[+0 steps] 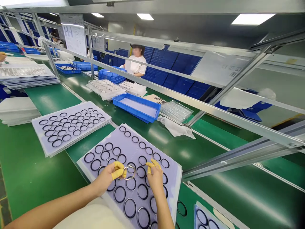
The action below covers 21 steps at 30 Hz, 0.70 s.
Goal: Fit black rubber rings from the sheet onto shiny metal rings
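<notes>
My left hand [108, 176], its fingertips in yellow finger cots, pinches a shiny metal ring [128, 172] above a lavender sheet [152, 149]. Black rubber O-rings [119, 194] sit in rows on that sheet, which lies on the green conveyor belt [35, 168]. My right hand [154, 178], also wearing yellow cots, rests its fingertips among the O-rings with nothing visible between them. A second lavender sheet of O-rings [71, 127] lies farther along the belt. One loose O-ring [181, 208] is on the belt, right of the near sheet.
A blue tray [137, 107] and a clear plastic tray stack [175, 111] lie beyond an aluminium rail [228, 117]. Stacked sheets [26, 76] stand at left. A co-worker in a white top [135, 62] stands at the far side before stacked blue crates [173, 70].
</notes>
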Each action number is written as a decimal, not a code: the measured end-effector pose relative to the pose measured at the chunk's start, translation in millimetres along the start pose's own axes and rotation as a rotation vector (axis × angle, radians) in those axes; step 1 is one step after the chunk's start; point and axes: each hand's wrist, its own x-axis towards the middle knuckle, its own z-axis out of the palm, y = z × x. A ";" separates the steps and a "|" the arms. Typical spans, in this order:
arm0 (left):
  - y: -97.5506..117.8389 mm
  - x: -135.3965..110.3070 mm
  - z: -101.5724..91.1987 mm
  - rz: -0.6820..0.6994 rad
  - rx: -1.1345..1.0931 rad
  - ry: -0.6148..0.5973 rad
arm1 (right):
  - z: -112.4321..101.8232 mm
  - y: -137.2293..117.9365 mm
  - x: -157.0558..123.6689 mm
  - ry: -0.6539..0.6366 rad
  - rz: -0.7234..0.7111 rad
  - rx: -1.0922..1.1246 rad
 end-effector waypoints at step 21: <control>46.4 -18.6 57.0 -0.178 -0.202 -0.439 | -61.0 -99.1 -120.4 -0.085 0.125 1.309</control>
